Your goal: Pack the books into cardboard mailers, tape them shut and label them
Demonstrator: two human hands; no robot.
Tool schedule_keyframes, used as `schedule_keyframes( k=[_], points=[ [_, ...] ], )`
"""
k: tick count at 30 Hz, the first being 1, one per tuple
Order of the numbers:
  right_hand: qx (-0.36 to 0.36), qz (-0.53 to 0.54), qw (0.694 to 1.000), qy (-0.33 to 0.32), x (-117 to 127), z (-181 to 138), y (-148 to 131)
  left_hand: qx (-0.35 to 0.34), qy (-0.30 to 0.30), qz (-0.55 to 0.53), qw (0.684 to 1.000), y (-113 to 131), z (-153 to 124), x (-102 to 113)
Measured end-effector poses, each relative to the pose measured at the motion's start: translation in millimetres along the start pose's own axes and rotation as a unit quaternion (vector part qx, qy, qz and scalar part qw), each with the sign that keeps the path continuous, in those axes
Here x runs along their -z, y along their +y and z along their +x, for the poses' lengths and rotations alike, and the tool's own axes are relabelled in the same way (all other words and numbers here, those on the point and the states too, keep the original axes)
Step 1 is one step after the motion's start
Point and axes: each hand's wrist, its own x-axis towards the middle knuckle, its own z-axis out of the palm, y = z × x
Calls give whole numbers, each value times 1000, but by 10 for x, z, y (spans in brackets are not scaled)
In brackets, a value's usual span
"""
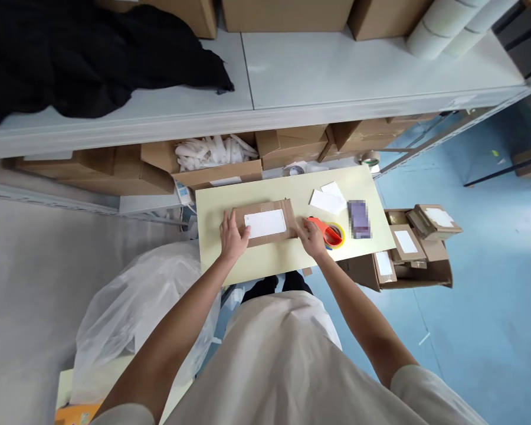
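Note:
A flat brown cardboard box (265, 240) with a white label (265, 224) lies on the pale yellow table (212, 268). My left hand (233, 237) grips its left end, thumb near the label and fingers along the far edge. At the right end my right hand (313, 239) is closed on the edge of the box's end flap, its fingertips partly hidden. Just beyond that hand lies an orange tape dispenser (322, 226) with a yellow-rimmed roll of tape (341, 235).
White papers (328, 200) and a blurred purple item (359, 219) lie on the table's right side. Behind stands a shelf (336, 65) with cartons and an open box of white pieces (215, 154). Labelled boxes fill a carton (438, 274) at right; a plastic bag (146, 301) bulges at left.

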Motion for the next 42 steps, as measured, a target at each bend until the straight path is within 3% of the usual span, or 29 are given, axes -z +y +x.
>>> schedule_keyframes(
  k=[3, 5, 9, 13, 16, 20, 23, 25, 27, 29, 33, 36, 39, 42],
  points=[
    [24, -140, 987, 68, 222, -294, 312, -153, -55, 96, 982, 272, 60, 11],
    [10, -214, 975, 58, 334, -389, 467, -207, -107, 148, 961, 485, 154, -24],
    [-35, -321, 946, -41, 368, -302, 588, -239, -185, 216, 928, 817, 335, -146],
    [-52, -345, 931, -104, 325, -127, 632, -227, -202, 246, 921, 883, 358, -208],
    [-7, -277, 955, -103, 435, -92, 713, -204, -215, 263, 918, 826, 268, -174],
    [71, -71, 991, -89, 749, -136, 826, -158, -220, 251, 929, 871, 150, -75],
    [87, 97, 983, -132, 943, -161, 867, -125, -182, 160, 962, 1140, 179, -66],
    [78, 178, 968, -159, 1008, -159, 882, -97, -195, 42, 975, 1394, 285, -132],
    [68, 233, 954, -176, 1034, -145, 900, -37, -288, -86, 953, 1638, 445, -245],
    [63, 275, 941, -187, 1040, -127, 923, 25, -396, -161, 904, 1834, 620, -373],
    [46, 327, 925, -187, 1036, -87, 971, 59, -532, -161, 829, 2080, 871, -570],
    [4, 346, 922, -174, 995, -21, 971, 25, -537, -107, 836, 2191, 979, -661],
    [-106, 383, 908, -136, 913, 82, 939, -8, -496, -7, 868, 2248, 1100, -739],
    [-242, 469, 837, -145, 820, 107, 950, -5, -501, 107, 859, 2231, 1259, -801]
  ],
)
